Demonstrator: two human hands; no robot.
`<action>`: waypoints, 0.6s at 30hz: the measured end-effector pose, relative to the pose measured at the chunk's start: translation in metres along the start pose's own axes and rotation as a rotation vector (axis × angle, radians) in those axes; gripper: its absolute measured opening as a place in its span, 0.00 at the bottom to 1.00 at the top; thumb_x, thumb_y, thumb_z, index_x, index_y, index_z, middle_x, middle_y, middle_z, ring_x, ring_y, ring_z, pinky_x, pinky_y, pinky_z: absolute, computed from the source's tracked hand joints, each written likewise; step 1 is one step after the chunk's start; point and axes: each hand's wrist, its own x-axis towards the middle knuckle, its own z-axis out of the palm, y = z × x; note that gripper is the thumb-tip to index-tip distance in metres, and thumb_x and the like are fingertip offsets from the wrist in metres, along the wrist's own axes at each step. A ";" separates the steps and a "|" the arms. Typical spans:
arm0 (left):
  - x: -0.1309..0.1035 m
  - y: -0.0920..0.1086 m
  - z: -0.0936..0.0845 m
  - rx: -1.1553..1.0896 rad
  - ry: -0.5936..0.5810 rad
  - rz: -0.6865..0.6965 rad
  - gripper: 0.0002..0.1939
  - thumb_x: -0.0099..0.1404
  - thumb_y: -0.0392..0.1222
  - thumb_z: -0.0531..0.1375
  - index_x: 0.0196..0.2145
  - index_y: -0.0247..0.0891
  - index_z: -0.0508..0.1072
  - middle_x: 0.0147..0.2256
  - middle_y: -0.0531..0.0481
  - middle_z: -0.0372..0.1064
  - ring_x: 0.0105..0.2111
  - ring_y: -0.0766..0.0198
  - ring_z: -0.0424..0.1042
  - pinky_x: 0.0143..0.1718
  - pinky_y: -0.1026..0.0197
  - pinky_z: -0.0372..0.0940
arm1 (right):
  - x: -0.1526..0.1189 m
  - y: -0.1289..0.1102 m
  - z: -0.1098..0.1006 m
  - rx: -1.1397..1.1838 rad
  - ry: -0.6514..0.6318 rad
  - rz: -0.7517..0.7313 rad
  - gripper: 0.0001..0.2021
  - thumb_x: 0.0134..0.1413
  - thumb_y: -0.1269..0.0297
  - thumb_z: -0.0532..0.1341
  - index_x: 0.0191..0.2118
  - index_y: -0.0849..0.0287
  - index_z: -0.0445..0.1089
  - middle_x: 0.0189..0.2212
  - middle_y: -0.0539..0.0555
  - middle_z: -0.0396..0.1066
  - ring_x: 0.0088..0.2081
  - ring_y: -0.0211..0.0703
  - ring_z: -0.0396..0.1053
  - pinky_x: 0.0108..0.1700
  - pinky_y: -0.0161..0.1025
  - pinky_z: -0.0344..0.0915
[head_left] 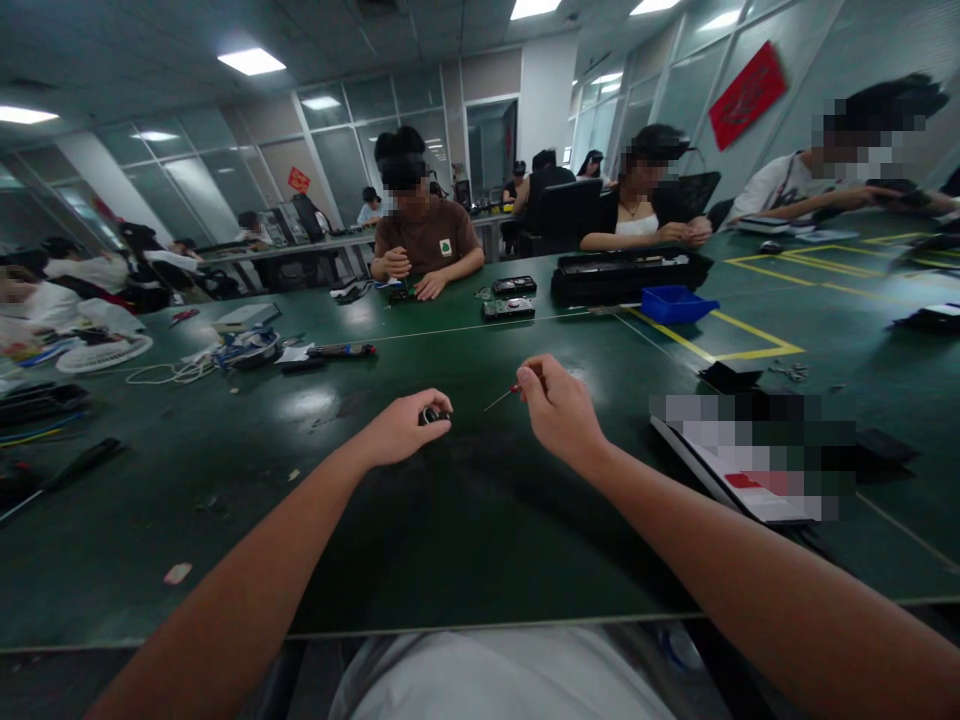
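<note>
My left hand (pixel 411 425) is closed around a small black object (pixel 433 415) with a shiny round part; its exact kind is too small to make out. In my right hand (pixel 556 405) a thin screwdriver (pixel 498 400) with a red handle is pinched between thumb and fingers. Its slim metal shaft points left and down, toward the black object, and its tip is apart from it. Both hands are just above the dark green table (pixel 480 540), near its middle.
A blue tray (pixel 675 305) stands at the back right, near a long black device (pixel 630 277). Opened hard drives (pixel 510 308) lie ahead. A white box (pixel 739 465) rests beside my right forearm, and cables (pixel 176 370) lie at the left. Co-workers sit across the table.
</note>
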 end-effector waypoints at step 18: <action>-0.111 -0.104 -0.144 -0.833 1.115 -0.605 0.04 0.63 0.30 0.51 0.32 0.33 0.65 0.27 0.52 0.61 0.26 0.70 0.62 0.27 0.69 0.59 | 0.001 0.006 0.004 0.016 0.000 -0.001 0.12 0.67 0.55 0.50 0.38 0.56 0.66 0.28 0.53 0.72 0.29 0.44 0.69 0.33 0.41 0.58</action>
